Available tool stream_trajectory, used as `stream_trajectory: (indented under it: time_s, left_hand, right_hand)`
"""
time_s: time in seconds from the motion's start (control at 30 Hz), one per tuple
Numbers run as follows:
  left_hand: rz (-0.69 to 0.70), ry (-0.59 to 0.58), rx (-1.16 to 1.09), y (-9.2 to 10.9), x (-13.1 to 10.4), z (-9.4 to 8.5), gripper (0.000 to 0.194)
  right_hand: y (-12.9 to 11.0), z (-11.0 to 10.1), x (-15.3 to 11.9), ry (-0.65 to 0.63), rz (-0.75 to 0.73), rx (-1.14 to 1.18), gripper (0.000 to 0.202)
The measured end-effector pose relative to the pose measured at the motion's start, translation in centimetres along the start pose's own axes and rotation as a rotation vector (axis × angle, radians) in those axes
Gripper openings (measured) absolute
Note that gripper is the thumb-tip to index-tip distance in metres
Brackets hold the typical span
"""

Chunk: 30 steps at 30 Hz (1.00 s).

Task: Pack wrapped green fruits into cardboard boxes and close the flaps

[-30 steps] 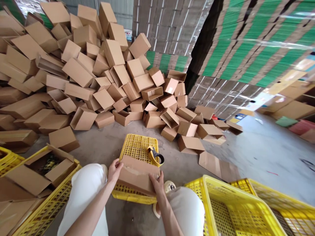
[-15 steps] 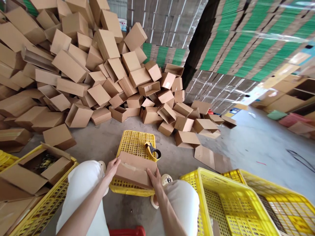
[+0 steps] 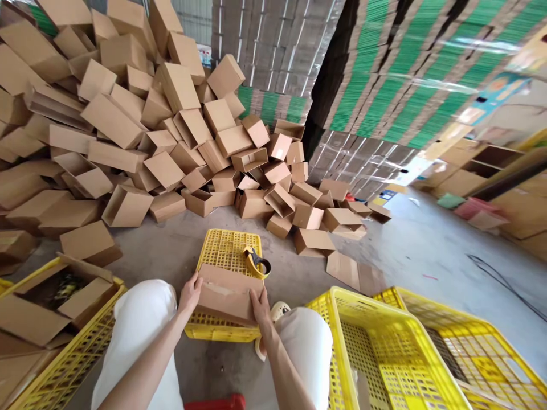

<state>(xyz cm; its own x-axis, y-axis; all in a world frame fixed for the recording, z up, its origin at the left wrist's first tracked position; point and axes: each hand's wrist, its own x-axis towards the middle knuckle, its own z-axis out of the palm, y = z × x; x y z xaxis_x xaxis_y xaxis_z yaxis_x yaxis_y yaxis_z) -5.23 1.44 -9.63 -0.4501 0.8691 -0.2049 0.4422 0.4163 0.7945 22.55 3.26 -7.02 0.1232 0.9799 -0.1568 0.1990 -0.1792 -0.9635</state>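
Note:
A brown cardboard box point(image 3: 228, 296) lies across the upturned yellow crate point(image 3: 226, 244) between my knees. My left hand point(image 3: 190, 292) grips the box's left end, and my right hand point(image 3: 260, 307) holds its right end, thumb and fingers on the edge. A strip of tape or a torn mark runs along the box's upper face. Beyond the box, on the far right part of the crate, rests a yellow and black tape dispenser point(image 3: 256, 263); neither hand touches it.
A heap of cardboard boxes point(image 3: 164, 168) covers the floor ahead. At left, a yellow crate point(image 3: 92, 341) holds an open carton point(image 3: 38, 316). Yellow crates point(image 3: 384, 347) stand at right. Behind rise wrapped stacks of flat cardboard point(image 3: 393, 68). A red stool edge point(image 3: 226, 402) shows below.
The whole view has shifted, so things sit slightly further left. Both hands keep their hold on the box, which lies in about the same place on the crate.

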Motion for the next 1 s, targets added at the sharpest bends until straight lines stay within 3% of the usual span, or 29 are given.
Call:
stream_trajectory:
  time_s: [0.33, 0.57, 0.8, 1.0]
  left_hand:
    - [0.089, 0.074, 0.359, 1.0, -0.6, 0.7, 0.046]
    - [0.2, 0.247, 0.289, -0.2, -0.5, 1.8, 0.045]
    - [0.218, 0.202, 0.347, 0.1, -0.9, 1.8, 0.062]
    - [0.028, 0.103, 0.125, -0.6, -0.1, 1.5, 0.063]
  right_hand:
    - [2.2, 1.7, 1.7, 0.066, -0.077, -0.311, 0.074]
    - [3.1, 1.7, 0.9, 0.064, -0.09, -0.432, 0.075]
    - [2.2, 1.8, 0.9, 0.041, -0.066, -0.536, 0.083]
    - [2.3, 1.9, 0.7, 0.051, -0.064, -0.471, 0.09]
